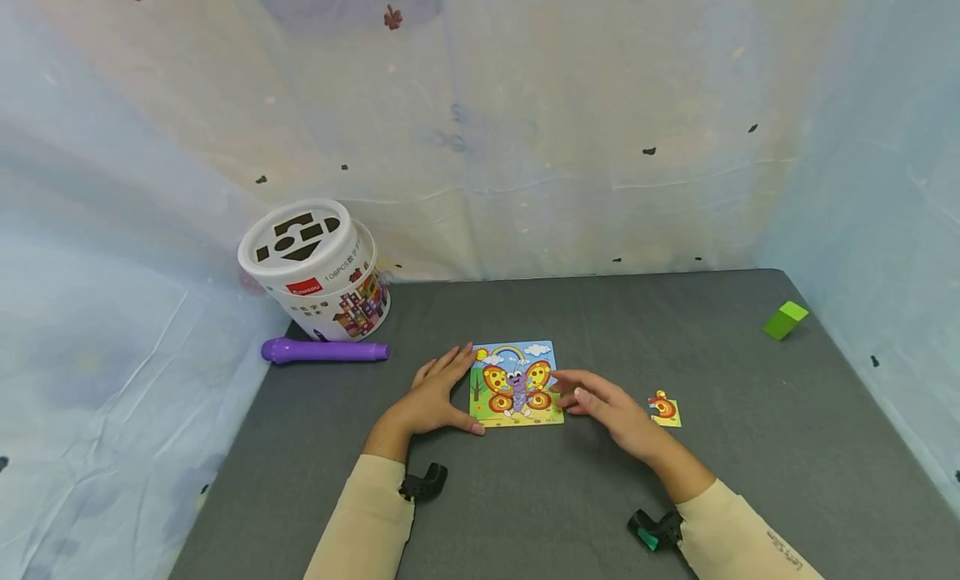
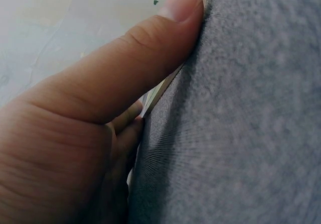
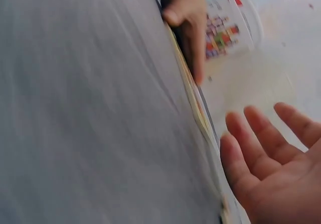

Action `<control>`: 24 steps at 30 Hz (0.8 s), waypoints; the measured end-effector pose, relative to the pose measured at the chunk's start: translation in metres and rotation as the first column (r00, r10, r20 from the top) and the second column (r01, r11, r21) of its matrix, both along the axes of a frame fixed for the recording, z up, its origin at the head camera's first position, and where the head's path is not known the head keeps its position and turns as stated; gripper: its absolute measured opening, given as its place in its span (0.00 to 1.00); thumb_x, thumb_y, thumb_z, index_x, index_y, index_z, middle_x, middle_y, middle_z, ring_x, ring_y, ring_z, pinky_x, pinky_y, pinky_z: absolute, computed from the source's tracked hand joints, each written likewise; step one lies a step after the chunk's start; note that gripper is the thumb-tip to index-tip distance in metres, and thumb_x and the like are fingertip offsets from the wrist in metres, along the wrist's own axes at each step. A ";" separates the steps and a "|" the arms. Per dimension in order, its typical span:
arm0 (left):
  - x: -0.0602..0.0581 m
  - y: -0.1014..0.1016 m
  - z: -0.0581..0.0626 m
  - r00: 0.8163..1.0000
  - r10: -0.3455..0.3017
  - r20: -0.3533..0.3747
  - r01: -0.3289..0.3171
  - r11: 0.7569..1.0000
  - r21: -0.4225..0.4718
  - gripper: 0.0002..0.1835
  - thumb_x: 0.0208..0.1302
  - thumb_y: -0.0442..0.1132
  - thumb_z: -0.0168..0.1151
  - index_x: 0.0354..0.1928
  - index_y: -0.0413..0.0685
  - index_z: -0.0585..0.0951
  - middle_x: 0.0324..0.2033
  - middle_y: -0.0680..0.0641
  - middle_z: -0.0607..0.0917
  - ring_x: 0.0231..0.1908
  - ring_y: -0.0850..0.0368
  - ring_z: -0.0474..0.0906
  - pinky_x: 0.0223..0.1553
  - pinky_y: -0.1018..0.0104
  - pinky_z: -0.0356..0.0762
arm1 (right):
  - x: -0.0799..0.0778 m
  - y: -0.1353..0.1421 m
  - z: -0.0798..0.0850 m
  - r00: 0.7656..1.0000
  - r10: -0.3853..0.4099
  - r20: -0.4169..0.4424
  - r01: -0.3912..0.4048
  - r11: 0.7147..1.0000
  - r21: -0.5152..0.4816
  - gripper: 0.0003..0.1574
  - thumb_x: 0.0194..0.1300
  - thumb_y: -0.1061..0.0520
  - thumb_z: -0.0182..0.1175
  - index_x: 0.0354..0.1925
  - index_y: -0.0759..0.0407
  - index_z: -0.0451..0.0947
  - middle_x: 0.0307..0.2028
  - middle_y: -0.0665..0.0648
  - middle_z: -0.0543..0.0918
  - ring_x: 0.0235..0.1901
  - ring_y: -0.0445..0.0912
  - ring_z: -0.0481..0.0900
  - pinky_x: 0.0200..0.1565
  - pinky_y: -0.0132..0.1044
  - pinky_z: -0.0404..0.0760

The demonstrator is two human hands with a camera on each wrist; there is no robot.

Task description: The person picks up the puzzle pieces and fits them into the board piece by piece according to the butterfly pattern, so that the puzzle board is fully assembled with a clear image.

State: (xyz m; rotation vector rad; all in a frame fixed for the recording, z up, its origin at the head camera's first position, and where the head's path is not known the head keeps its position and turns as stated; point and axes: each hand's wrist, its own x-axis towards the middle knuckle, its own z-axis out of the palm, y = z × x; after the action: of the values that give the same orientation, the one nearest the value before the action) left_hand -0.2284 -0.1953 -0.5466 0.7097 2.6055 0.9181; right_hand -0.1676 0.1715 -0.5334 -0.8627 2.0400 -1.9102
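Note:
A square butterfly picture board (image 1: 516, 388) lies flat on the grey table. My left hand (image 1: 431, 401) rests against its left side, the thumb at the near corner and the fingertips at the far one. In the left wrist view the straight thumb (image 2: 125, 66) lies along the board's edge. Beside the right edge hovers my right hand (image 1: 611, 413), its fingers loosely bent around nothing. The right wrist view shows those fingers (image 3: 261, 148) spread apart, off the board. A small knobbed jigsaw piece (image 1: 664, 410) with an orange and yellow print lies to the right of this hand.
A white lidded bucket (image 1: 315, 272) with shape-cut holes stands at the back left. In front of it lies a purple microphone-shaped stick (image 1: 326, 351). A green block (image 1: 785, 320) sits near the table's right edge. Patterned sheets (image 1: 540, 147) hang behind and at both sides.

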 end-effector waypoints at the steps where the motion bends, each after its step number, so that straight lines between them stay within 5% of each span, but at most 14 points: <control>1: 0.000 0.000 0.000 1.000 -0.001 -0.002 0.001 1.000 -0.001 0.74 0.49 0.64 0.88 0.90 0.57 0.51 0.87 0.56 0.48 0.85 0.55 0.36 0.79 0.44 0.30 | -0.002 0.006 0.001 1.000 0.005 0.014 -0.005 1.000 -0.014 0.30 0.91 0.57 0.40 0.78 0.75 0.64 0.68 0.82 0.72 0.62 0.69 0.80 0.62 0.46 0.81; 14: 0.000 0.001 0.001 1.000 -0.004 -0.014 0.004 1.000 0.009 0.73 0.49 0.64 0.88 0.90 0.55 0.52 0.87 0.54 0.49 0.85 0.52 0.37 0.79 0.42 0.31 | -0.022 0.072 0.013 0.996 0.082 0.039 -0.073 0.978 -0.195 0.45 0.91 0.42 0.19 0.84 0.73 0.50 0.71 0.80 0.68 0.67 0.65 0.74 0.67 0.47 0.76; 20: 0.000 0.000 0.002 1.000 -0.003 -0.005 0.003 1.000 0.020 0.73 0.49 0.63 0.88 0.90 0.55 0.52 0.87 0.53 0.49 0.85 0.52 0.37 0.79 0.42 0.30 | -0.027 0.094 0.010 0.997 0.046 0.067 -0.031 0.977 -0.211 0.37 0.91 0.49 0.28 0.86 0.66 0.49 0.73 0.73 0.70 0.69 0.62 0.74 0.68 0.45 0.75; 24: 0.001 0.000 0.002 1.000 -0.002 -0.006 0.002 1.000 0.014 0.73 0.49 0.64 0.88 0.90 0.55 0.52 0.87 0.53 0.49 0.85 0.52 0.37 0.79 0.42 0.30 | -0.029 0.104 0.005 0.996 -0.034 0.086 0.046 0.989 -0.138 0.35 0.88 0.59 0.37 0.87 0.63 0.50 0.73 0.73 0.71 0.68 0.59 0.77 0.66 0.42 0.77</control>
State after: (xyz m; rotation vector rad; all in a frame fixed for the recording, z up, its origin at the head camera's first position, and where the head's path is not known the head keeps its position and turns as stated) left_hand -0.2279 -0.1954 -0.5450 0.7200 2.6060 0.9354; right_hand -0.1963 0.2750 -0.5284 -0.7639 1.9089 -2.0950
